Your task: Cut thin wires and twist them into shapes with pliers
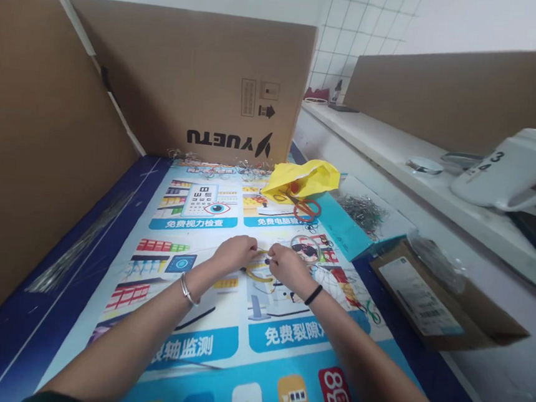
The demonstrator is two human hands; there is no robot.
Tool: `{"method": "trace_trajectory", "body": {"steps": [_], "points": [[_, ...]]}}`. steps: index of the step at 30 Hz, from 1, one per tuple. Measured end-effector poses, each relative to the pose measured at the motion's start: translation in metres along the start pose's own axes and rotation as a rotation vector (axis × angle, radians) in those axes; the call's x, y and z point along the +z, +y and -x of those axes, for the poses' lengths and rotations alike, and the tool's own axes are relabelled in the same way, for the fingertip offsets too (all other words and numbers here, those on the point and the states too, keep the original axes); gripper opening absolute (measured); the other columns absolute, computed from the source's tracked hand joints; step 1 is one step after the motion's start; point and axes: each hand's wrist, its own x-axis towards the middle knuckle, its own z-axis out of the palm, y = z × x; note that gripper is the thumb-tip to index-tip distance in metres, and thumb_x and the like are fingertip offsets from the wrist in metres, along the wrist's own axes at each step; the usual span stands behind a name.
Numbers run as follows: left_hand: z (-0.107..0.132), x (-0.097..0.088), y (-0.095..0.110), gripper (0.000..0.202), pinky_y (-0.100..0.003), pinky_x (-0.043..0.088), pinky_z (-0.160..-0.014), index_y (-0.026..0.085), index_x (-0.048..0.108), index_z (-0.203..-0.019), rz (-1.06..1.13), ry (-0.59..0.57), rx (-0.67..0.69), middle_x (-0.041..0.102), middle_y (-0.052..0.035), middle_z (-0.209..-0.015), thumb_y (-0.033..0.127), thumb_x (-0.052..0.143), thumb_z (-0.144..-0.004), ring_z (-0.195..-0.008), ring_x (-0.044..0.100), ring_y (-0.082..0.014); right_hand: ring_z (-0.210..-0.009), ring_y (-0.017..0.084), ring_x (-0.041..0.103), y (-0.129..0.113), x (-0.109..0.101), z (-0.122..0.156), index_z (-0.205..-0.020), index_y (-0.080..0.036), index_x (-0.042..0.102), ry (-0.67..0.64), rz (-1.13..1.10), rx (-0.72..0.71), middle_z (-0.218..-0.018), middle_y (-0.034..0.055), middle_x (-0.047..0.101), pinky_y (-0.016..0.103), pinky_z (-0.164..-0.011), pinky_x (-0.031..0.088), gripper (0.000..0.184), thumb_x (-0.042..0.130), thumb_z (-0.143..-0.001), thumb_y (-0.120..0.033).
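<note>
Both hands meet over the printed sheet on the table. My left hand [236, 253] is closed in a pinch at the left side of a thin yellow ring [259, 278]. On the opposite side, my right hand [286, 266] has its fingers curled together on the same ring. The ring's lower arc hangs below the fingers, and fine strands seem to run near it, too thin to make out. Just past my right hand lies a coil of pale wire [305, 249]. Scissors with orange handles [306, 210] rest beyond, partly on a yellow bag [304, 178].
On the right, a blue box [346, 230] holds a heap of silvery wire pieces [364, 214]. A brown package [428, 296] sits closer. A white mug [510, 169] lies on the ledge. Bundled wires [81, 241] lie at left; cardboard panels [189, 75] wall the back and left.
</note>
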Motion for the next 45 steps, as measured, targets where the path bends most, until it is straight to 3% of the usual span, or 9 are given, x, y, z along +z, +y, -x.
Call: {"method": "trace_trajectory", "body": {"steps": [7, 13, 17, 22, 31, 36, 41, 45], "points": [[0.000, 0.004, -0.007, 0.020, -0.026, 0.038, -0.066, 0.021, 0.059, -0.084, 0.016, -0.002, 0.052, 0.062, -0.0038, -0.089, 0.026, 0.040, -0.085, -0.080, 0.057, -0.0179, -0.079, 0.015, 0.056, 0.007, 0.005, 0.001, -0.095, -0.017, 0.056, 0.060, -0.094, -0.023, -0.081, 0.0036, 0.062, 0.023, -0.068, 0.036, 0.024, 0.045, -0.076, -0.007], [0.006, -0.007, -0.005, 0.019, -0.027, 0.036, -0.063, 0.021, 0.055, -0.081, 0.065, 0.045, 0.026, 0.059, -0.0027, -0.086, 0.025, 0.037, -0.086, -0.078, 0.056, -0.0174, -0.064, 0.012, 0.054, 0.012, 0.002, 0.006, -0.089, -0.018, 0.056, 0.080, -0.344, -0.087, -0.070, -0.0005, 0.059, 0.022, -0.060, 0.038, 0.017, 0.047, -0.076, -0.011], [0.007, -0.010, -0.002, 0.018, -0.027, 0.036, -0.063, 0.021, 0.053, -0.079, 0.112, 0.043, 0.005, 0.058, -0.0023, -0.084, 0.025, 0.036, -0.086, -0.077, 0.055, -0.0172, -0.059, 0.011, 0.053, 0.012, 0.007, 0.007, -0.090, -0.019, 0.056, 0.106, -0.419, -0.047, -0.064, -0.0025, 0.059, 0.021, -0.057, 0.038, 0.014, 0.049, -0.078, -0.017], [0.007, -0.009, -0.004, 0.018, -0.027, 0.035, -0.063, 0.020, 0.052, -0.077, 0.140, 0.027, -0.002, 0.058, -0.0023, -0.082, 0.025, 0.037, -0.085, -0.076, 0.054, -0.0170, -0.055, 0.011, 0.053, 0.010, 0.011, 0.007, -0.086, -0.020, 0.057, 0.131, -0.402, 0.012, -0.062, -0.0027, 0.060, 0.021, -0.054, 0.037, 0.009, 0.053, -0.079, -0.024], [0.007, -0.010, -0.004, 0.016, -0.027, 0.035, -0.062, 0.020, 0.052, -0.076, 0.165, 0.015, -0.007, 0.058, -0.0021, -0.082, 0.023, 0.038, -0.084, -0.075, 0.054, -0.0167, -0.057, 0.011, 0.054, 0.008, 0.008, 0.007, -0.082, -0.020, 0.058, 0.118, -0.361, 0.003, -0.063, -0.0027, 0.060, 0.020, -0.053, 0.036, 0.007, 0.052, -0.080, -0.023], [0.007, -0.009, -0.003, 0.016, -0.026, 0.035, -0.062, 0.020, 0.052, -0.074, 0.191, -0.008, -0.002, 0.059, -0.0021, -0.081, 0.024, 0.039, -0.083, -0.075, 0.054, -0.0168, -0.058, 0.011, 0.054, 0.006, 0.008, 0.007, -0.090, -0.020, 0.058, 0.120, -0.337, 0.007, -0.065, -0.0024, 0.061, 0.020, -0.055, 0.037, 0.011, 0.052, -0.080, -0.023], [0.008, -0.008, 0.001, 0.018, -0.026, 0.036, -0.060, 0.020, 0.052, -0.073, 0.212, -0.033, 0.029, 0.059, -0.0019, -0.078, 0.025, 0.039, -0.084, -0.074, 0.054, -0.0167, -0.076, 0.015, 0.059, 0.000, 0.006, 0.010, -0.093, -0.019, 0.060, 0.141, -0.257, -0.070, -0.081, 0.0029, 0.065, 0.023, -0.069, 0.041, 0.013, 0.053, -0.083, -0.023], [0.011, -0.009, 0.006, 0.017, -0.026, 0.037, -0.063, 0.020, 0.052, -0.075, 0.187, -0.024, 0.047, 0.058, -0.0018, -0.079, 0.025, 0.038, -0.084, -0.075, 0.054, -0.0168, -0.085, 0.016, 0.059, -0.004, 0.007, 0.013, -0.089, -0.018, 0.061, 0.144, -0.224, -0.132, -0.089, 0.0069, 0.066, 0.024, -0.076, 0.040, 0.020, 0.043, -0.090, -0.025]]}}
